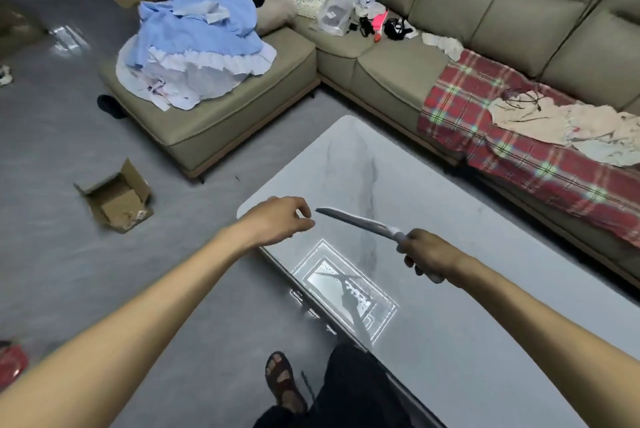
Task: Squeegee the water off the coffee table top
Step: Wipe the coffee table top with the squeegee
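The coffee table (346,164) has a glossy grey marble-look top running from the centre to the lower right. Water drops show in the bright ceiling-light reflection (349,292) near its front edge. My right hand (427,254) grips the handle of a white squeegee (360,223), whose blade is raised above the table and points left. My left hand (280,219) hovers over the table's left edge, fingers loosely curled, fingertips close to the blade's tip, holding nothing.
A beige corner sofa (221,122) wraps behind the table, with a pile of blue clothes (197,43), clutter and a red plaid blanket (519,136) on it. An open cardboard box (116,197) lies on the grey floor at left. My sandalled foot (284,381) stands by the table.
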`<state>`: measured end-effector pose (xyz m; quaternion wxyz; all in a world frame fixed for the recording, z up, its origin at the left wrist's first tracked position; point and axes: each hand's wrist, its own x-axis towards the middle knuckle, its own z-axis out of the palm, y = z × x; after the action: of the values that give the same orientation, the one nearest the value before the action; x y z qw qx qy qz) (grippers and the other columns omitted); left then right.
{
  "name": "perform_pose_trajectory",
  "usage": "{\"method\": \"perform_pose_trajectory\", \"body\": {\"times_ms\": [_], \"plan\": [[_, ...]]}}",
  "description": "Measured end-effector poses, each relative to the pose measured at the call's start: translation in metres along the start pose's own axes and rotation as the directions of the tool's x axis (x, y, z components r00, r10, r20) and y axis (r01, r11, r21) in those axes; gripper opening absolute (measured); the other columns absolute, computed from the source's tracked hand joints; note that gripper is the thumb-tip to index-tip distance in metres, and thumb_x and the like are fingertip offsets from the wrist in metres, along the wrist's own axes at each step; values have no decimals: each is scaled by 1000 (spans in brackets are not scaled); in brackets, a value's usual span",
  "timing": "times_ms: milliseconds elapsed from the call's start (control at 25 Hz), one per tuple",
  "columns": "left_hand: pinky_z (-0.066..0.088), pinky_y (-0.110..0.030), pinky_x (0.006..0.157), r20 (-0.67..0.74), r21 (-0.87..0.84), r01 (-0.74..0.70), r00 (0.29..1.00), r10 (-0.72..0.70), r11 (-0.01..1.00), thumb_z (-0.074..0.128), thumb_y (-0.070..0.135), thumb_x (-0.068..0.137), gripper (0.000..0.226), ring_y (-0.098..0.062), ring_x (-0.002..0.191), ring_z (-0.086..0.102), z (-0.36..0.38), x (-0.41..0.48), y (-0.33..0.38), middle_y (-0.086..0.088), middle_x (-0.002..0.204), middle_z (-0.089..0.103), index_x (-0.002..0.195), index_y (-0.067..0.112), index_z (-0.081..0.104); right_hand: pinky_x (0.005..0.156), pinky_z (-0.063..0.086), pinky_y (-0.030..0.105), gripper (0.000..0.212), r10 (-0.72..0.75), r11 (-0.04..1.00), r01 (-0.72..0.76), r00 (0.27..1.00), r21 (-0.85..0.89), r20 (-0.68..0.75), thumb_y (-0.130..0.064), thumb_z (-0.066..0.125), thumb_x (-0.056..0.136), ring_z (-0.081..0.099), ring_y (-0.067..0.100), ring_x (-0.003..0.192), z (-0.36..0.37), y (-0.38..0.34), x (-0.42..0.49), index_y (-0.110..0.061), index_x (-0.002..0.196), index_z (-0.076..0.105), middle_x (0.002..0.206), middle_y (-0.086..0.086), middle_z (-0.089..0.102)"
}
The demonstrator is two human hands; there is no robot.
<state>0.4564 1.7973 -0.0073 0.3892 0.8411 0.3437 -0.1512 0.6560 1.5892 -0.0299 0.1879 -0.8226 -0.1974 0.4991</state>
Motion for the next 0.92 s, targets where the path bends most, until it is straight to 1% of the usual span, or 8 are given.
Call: {"method": "perform_pose_trajectory", "body": {"times_ms": [160,240,400,560,680,800,840,920], "plan": [[55,-40,78,10,50,-28,1000,28,998,51,31,81,9,-14,80,68,-49,96,-14,6,83,70,77,30,59,51,32,29,31,29,999,-23,992,49,-120,-37,37,99,45,24,65,-17,-43,77,-7,103,45,92,11,57],[55,-41,79,6,73,3,1000,-4,997,48,26,81,12,-18,83,67,-60,147,-24,5,83,69,76,26,59,48,29,27,26,53,997,-43,987,69,-155,-33,38,99,43,24,63,-23,-59,134,-7,101,42,100,16,58],[49,-32,68,34,103,46,998,-50,994,48,23,85,12,-18,76,61,-82,234,-44,4,81,67,80,23,59,43,26,22,12,143,981,-120,979,149,-148,-18,40,95,36,19,50,-30,-88,210,-11,87,46,83,15,51],[40,-28,58,12,95,85,996,-86,992,49,24,86,9,-12,67,54,-81,338,-78,7,80,61,80,24,57,40,31,21,19,162,969,-101,949,225,-270,-25,41,95,46,26,57,-48,-109,292,-16,112,45,92,17,62],[44,-31,73,51,119,89,994,-95,989,55,25,88,17,-20,86,56,-49,425,-128,-4,103,59,105,20,57,51,41,31,33,139,989,-113,934,99,-329,-13,40,95,54,32,72,-34,-111,370,-15,128,40,104,23,62],[41,-35,98,123,198,90,986,-115,976,59,24,88,36,-27,119,47,-17,513,-184,-11,128,48,120,10,50,77,50,43,44,109,987,-145,916,-66,-387,-10,41,95,57,42,95,-23,-113,456,-13,139,34,113,25,61],[39,-36,101,122,207,76,987,-103,975,59,23,87,38,-27,122,44,-11,538,-198,-13,130,45,120,9,49,76,51,44,40,82,987,-130,909,-92,-409,-10,41,95,58,42,97,-28,-121,485,-13,135,37,112,25,62],[36,-37,104,111,217,36,992,-61,975,59,23,86,39,-28,126,39,-1,579,-218,-13,132,41,120,8,48,53,45,34,16,53,994,-92,887,-65,-459,-10,41,93,59,38,86,-50,-144,547,-13,108,44,103,25,62]]}}
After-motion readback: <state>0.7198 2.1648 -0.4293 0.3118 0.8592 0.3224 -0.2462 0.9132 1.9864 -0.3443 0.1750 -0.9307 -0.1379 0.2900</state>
